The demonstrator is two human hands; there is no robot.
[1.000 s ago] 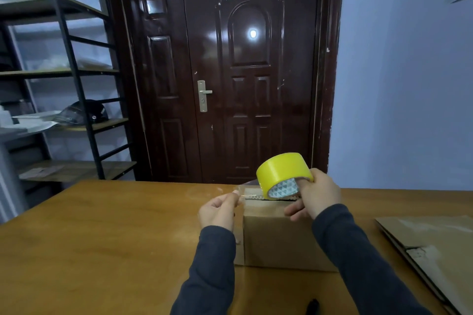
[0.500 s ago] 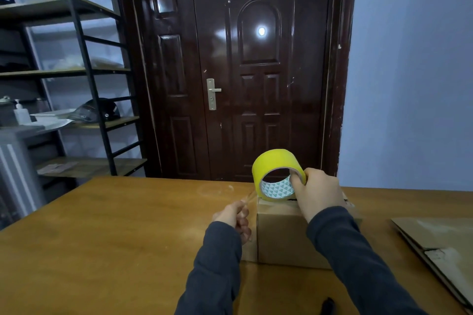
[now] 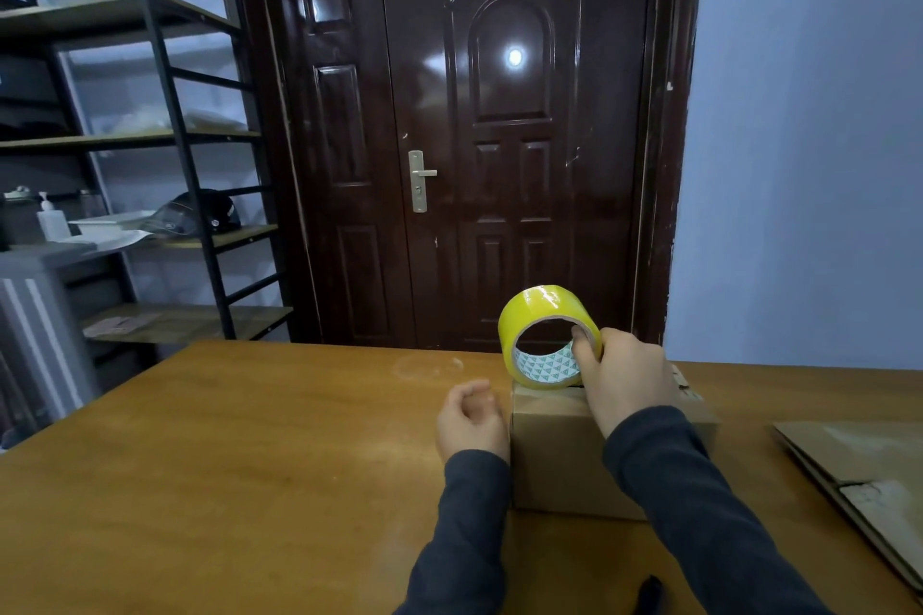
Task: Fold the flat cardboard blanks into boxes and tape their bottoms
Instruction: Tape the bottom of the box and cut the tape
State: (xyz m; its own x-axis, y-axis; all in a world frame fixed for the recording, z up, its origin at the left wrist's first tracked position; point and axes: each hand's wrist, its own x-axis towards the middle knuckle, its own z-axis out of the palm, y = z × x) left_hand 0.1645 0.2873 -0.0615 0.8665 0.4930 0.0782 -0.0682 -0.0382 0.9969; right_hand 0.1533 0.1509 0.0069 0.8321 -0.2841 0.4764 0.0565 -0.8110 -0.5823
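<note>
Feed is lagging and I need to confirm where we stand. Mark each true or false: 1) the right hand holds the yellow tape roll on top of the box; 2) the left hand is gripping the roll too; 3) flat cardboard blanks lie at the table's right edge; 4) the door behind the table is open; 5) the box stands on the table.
1) True: the right hand holds the tape roll on the box.
2) False: the left hand is beside the box's left side, off the roll.
3) True: the blanks lie there.
4) False: the door is closed.
5) True: it stands on the table.
</note>
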